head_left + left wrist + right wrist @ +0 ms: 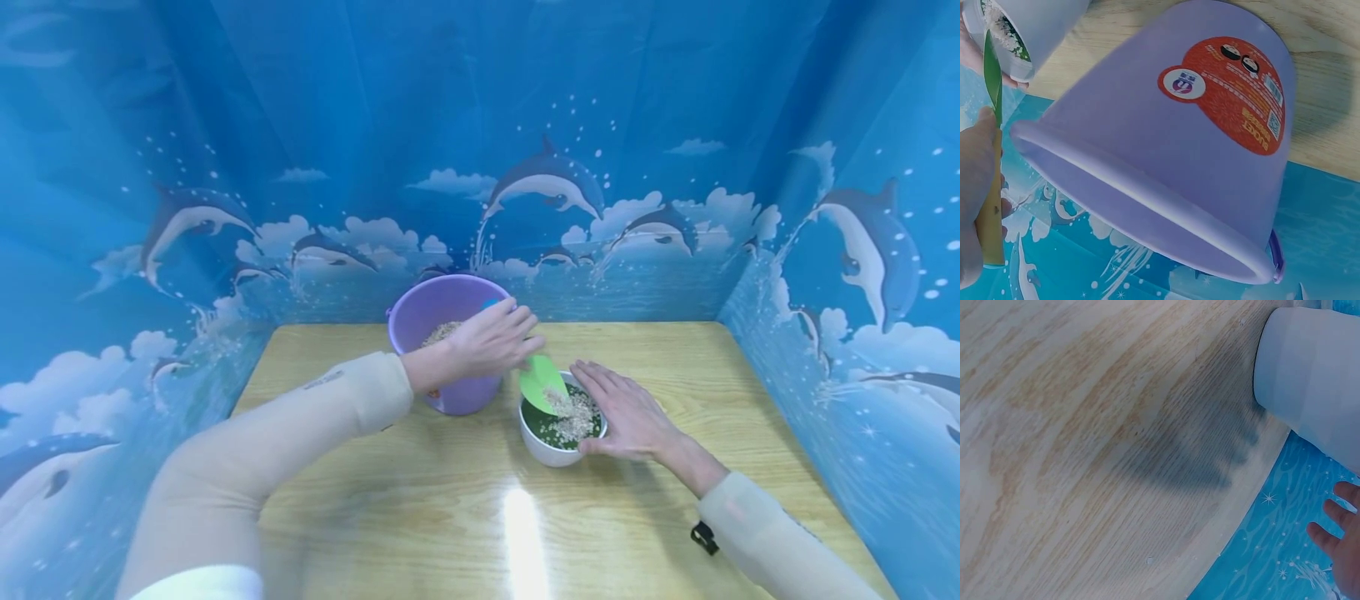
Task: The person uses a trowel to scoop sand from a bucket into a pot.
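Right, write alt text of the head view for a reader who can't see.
A person's left hand holds a green scoop angled over a white bowl of pale flakes and something green, while the right hand lies at the bowl's right side. Left of the bowl, a purple bucket holds similar flakes; behind the wooden table is a blue dolphin-print backdrop.

"Count of hands?"
"Two: one left hand (491, 340), one right hand (630, 412)."
"In the left fingers (527, 323)?"
"One green scoop (538, 380)."
"Near them?"
"One purple bucket (463, 398), with one red label (1235, 94) on its side."
"By the right fingers (597, 381)?"
"One white bowl (551, 456)."
"Well behind those?"
"One small black object (704, 538)."
"Beneath all the fingers?"
"One wooden table (420, 517)."
"And loose stuff?"
"Pale grains (579, 423), too many to count singly; two patches show, one in the bucket near the left fingers, one in the bowl by the right."
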Available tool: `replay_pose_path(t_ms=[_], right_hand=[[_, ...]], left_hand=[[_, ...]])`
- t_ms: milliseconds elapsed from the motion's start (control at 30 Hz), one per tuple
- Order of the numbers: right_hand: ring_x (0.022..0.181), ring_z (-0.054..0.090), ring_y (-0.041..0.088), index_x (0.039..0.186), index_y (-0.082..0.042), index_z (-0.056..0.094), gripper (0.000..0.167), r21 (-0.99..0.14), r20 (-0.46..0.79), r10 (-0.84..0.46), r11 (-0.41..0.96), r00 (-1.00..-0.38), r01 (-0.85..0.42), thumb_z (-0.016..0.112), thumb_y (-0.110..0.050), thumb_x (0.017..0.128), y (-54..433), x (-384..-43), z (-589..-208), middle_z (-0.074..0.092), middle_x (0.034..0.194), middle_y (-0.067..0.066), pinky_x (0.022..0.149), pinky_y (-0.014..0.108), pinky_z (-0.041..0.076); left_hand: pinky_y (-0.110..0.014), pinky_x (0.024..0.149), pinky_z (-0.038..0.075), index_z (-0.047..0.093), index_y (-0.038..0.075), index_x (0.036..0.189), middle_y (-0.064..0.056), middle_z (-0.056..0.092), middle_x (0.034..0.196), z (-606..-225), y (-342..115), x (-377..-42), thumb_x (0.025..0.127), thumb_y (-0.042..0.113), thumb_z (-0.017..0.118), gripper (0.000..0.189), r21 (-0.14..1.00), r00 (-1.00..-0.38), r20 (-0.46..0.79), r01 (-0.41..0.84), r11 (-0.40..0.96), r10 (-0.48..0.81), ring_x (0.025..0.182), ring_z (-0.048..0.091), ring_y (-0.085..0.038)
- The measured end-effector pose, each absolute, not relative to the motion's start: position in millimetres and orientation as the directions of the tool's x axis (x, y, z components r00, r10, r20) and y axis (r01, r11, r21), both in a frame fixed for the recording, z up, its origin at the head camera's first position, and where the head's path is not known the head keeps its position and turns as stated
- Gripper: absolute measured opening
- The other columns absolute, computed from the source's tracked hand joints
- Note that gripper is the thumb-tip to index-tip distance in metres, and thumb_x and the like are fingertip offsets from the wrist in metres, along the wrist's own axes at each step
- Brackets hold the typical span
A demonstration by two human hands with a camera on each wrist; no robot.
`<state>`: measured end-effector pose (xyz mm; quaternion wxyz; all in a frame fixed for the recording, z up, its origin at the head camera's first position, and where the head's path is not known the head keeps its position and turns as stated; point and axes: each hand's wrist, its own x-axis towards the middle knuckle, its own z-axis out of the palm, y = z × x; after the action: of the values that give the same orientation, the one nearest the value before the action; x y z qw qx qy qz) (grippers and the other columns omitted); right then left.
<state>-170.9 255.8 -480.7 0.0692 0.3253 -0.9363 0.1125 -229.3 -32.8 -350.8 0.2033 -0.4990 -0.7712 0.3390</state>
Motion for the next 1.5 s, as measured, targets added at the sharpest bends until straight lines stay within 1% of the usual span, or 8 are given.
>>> replay_pose_path(t_ms=[100, 300, 433, 633, 967, 1067, 1333, 1500], right_hand=[[0.153, 0.040, 0.049, 0.166, -0.006, 0.025, 0.124, -0.171, 0.197, -0.592, 0.764, -0.782, -0.622, 0.054, -0.092, 0.081, 255.4, -170.3, -479.4, 0.034, 0.169, 0.023, 0.115, 0.072, 0.040], [0.153, 0.039, 0.048, 0.166, -0.006, 0.025, 0.123, -0.161, 0.183, -0.590, 0.771, -0.786, -0.616, 0.070, -0.080, 0.078, 255.0, -170.5, -479.2, 0.033, 0.170, 0.023, 0.116, 0.071, 0.039], [0.153, 0.039, 0.048, 0.166, -0.005, 0.025, 0.123, -0.156, 0.184, -0.595, 0.768, -0.782, -0.621, 0.067, -0.082, 0.079, 255.7, -171.2, -480.4, 0.033, 0.170, 0.023, 0.116, 0.071, 0.039], [0.152, 0.040, 0.049, 0.165, -0.005, 0.027, 0.122, -0.157, 0.197, -0.595, 0.765, -0.779, -0.625, 0.067, -0.082, 0.079, 256.2, -171.1, -480.5, 0.035, 0.169, 0.023, 0.116, 0.071, 0.040], [0.154, 0.038, 0.048, 0.166, -0.005, 0.026, 0.122, -0.167, 0.179, -0.591, 0.770, -0.787, -0.616, 0.075, -0.074, 0.077, 255.0, -170.7, -479.3, 0.033, 0.170, 0.023, 0.117, 0.072, 0.037], [0.154, 0.038, 0.048, 0.165, -0.005, 0.026, 0.122, -0.161, 0.180, -0.591, 0.771, -0.787, -0.616, 0.075, -0.074, 0.077, 255.1, -169.9, -479.1, 0.033, 0.170, 0.023, 0.116, 0.072, 0.037], [0.154, 0.038, 0.048, 0.165, -0.005, 0.026, 0.121, -0.169, 0.176, -0.590, 0.771, -0.788, -0.614, 0.073, -0.074, 0.078, 254.9, -168.3, -476.0, 0.033, 0.170, 0.023, 0.117, 0.072, 0.037], [0.154, 0.039, 0.048, 0.166, -0.005, 0.026, 0.122, -0.158, 0.168, -0.591, 0.774, -0.789, -0.613, 0.073, -0.075, 0.078, 254.5, -168.4, -474.2, 0.033, 0.170, 0.023, 0.117, 0.071, 0.038]], left_hand=[[-0.027, 0.089, 0.047, 0.055, 0.021, 0.121, 0.002, 0.063, 0.112, -349.6, -35.1, -228.6, 0.111, 0.052, 0.040, 0.036, -0.740, -0.403, -0.019, 0.621, 0.258, 0.915, 0.099, 0.055, -0.014], [-0.026, 0.090, 0.046, 0.055, 0.022, 0.122, 0.002, 0.063, 0.115, -346.0, -38.5, -228.5, 0.112, 0.050, 0.040, 0.033, -0.770, -0.390, -0.025, 0.595, 0.231, 0.921, 0.100, 0.055, -0.014], [-0.028, 0.093, 0.047, 0.053, 0.022, 0.123, 0.000, 0.062, 0.117, -341.3, -40.6, -227.7, 0.111, 0.043, 0.044, 0.026, -0.785, -0.393, -0.043, 0.582, 0.212, 0.919, 0.104, 0.056, -0.015], [-0.029, 0.093, 0.046, 0.054, 0.022, 0.122, 0.001, 0.062, 0.116, -337.2, -45.1, -227.9, 0.110, 0.055, 0.040, 0.037, -0.802, -0.373, -0.028, 0.563, 0.202, 0.927, 0.105, 0.056, -0.016], [-0.031, 0.096, 0.047, 0.054, 0.021, 0.125, -0.002, 0.064, 0.121, -336.3, -55.5, -230.3, 0.107, 0.028, 0.050, 0.019, -0.803, -0.377, -0.030, 0.561, 0.202, 0.926, 0.111, 0.059, -0.019], [-0.032, 0.097, 0.048, 0.054, 0.020, 0.126, -0.004, 0.065, 0.124, -337.4, -58.9, -231.6, 0.110, 0.033, 0.049, 0.021, -0.788, -0.375, -0.018, 0.576, 0.217, 0.927, 0.113, 0.061, -0.021], [-0.034, 0.095, 0.050, 0.056, 0.023, 0.143, -0.005, 0.067, 0.129, -340.7, -68.5, -233.9, 0.106, 0.060, 0.049, 0.052, -0.722, -0.358, 0.063, 0.629, 0.290, 0.932, 0.119, 0.063, -0.022], [-0.033, 0.090, 0.049, 0.061, 0.021, 0.124, -0.003, 0.068, 0.117, -343.3, -74.4, -236.3, 0.104, 0.059, 0.055, 0.043, -0.646, -0.366, 0.121, 0.677, 0.353, 0.923, 0.106, 0.062, -0.021]])
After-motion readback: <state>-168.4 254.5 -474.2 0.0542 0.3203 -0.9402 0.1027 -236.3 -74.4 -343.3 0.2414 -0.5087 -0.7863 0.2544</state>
